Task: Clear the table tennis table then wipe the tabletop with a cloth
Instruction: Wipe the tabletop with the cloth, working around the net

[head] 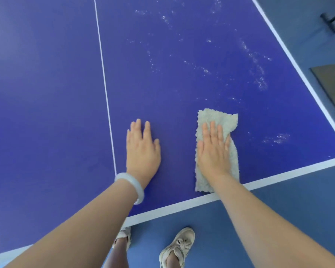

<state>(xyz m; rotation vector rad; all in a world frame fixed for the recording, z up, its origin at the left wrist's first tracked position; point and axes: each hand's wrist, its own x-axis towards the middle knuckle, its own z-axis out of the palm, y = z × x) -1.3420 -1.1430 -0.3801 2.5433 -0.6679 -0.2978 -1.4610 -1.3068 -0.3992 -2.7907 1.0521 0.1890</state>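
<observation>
Blue surface (pixel 46 93): wiping step; white smears (pixel 259 82) lie beyond the right hand (pixel 214 149).
Cloth (pixel 217 120): pressed flat under right hand's straight fingers.
Left hand (pixel 142 149): flat, empty.
Next: push forward through smears.

The blue table tennis desk (pixel 46 93) has a thin white centre line (pixel 104 84) and a broad white edge band (pixel 182 206) along its near and right sides. A pale, nubbly cloth (pixel 226 120) lies flat to the right of the line, its near end reaching the band. The left hand (pixel 142 151) lies flat on the bare surface between line and cloth. Whitish streaks and specks (pixel 259 82) dot the far right part.
</observation>
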